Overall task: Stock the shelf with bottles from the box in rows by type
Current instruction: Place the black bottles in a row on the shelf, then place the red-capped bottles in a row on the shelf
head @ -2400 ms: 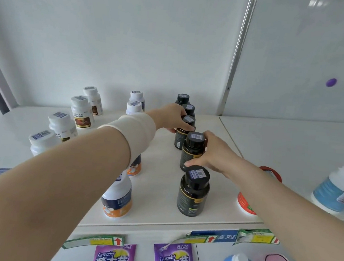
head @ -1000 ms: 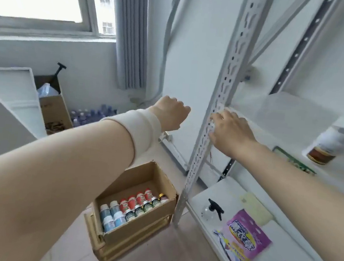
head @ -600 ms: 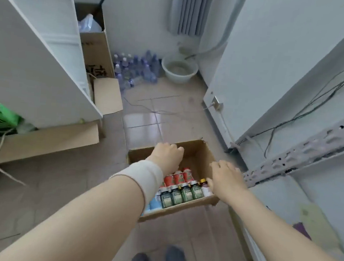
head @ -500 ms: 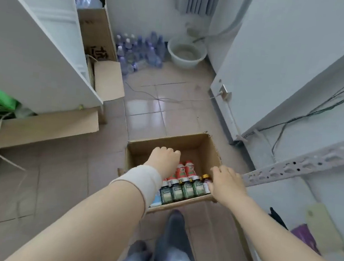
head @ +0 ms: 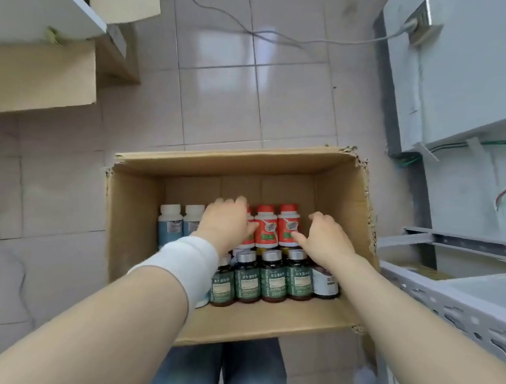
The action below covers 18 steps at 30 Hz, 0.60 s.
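Observation:
An open cardboard box [head: 233, 159] stands on the tiled floor below me. At its back stand red-capped white bottles [head: 265, 226], with white-capped blue-labelled bottles [head: 169, 224] to their left. A row of dark bottles with green labels [head: 273, 282] fills the front. My left hand [head: 227, 223], with a white wrap on the wrist, curls over the leftmost red-capped bottle and hides most of it. My right hand [head: 324, 241] is spread beside the rightmost red-capped bottle [head: 287, 222], its thumb touching the label.
The grey metal shelf frame [head: 465, 305] runs along the right edge. More cardboard [head: 38, 78] and a white panel lie at the left. A cable [head: 259, 34] trails across the floor behind the box. My legs [head: 230, 370] are just in front of the box.
I turned from the shelf's dark bottles down to the box on the floor. Both hands dropped into the box and reached the red-capped bottles at its back.

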Available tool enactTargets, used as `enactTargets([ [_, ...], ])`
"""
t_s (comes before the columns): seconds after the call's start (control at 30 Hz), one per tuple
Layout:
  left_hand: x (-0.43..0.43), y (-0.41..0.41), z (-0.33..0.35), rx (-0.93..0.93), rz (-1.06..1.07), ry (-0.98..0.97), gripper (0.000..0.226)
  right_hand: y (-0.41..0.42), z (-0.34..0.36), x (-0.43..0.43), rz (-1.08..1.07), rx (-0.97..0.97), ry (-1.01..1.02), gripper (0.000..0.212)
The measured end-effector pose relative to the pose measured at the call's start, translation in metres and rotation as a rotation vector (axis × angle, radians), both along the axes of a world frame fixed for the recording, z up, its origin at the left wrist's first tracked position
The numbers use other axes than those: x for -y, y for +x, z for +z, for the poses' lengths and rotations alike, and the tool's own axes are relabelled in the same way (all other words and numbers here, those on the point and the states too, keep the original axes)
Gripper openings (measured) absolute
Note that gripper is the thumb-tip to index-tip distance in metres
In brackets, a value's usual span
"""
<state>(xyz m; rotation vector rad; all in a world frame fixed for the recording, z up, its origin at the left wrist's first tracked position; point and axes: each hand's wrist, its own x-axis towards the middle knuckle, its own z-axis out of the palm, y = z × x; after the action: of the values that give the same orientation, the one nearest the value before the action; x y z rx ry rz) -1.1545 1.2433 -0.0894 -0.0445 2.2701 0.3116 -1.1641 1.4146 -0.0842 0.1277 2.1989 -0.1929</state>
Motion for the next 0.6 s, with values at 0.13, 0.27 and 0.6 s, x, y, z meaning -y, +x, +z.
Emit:
enactTargets([
  [0.13, -0.006, -0.022, -0.054, 0.056, 0.009, -0.006, 0.053, -0.008, -0.055, -0.006, -0.033, 0.095, -0.018, 0.064],
  [0.27, -0.012, -0.031, -0.083, 0.094, 0.003, 0.071, 0.055, -0.007, -0.082, -0.009, -0.136, 0.153, -0.101, 0.053],
  [0.6, -0.011, -0.024, -0.095, 0.065, 0.196, 0.209, 0.055, -0.014, -0.087, -0.018, -0.411, 0.195, -0.232, 0.049],
])
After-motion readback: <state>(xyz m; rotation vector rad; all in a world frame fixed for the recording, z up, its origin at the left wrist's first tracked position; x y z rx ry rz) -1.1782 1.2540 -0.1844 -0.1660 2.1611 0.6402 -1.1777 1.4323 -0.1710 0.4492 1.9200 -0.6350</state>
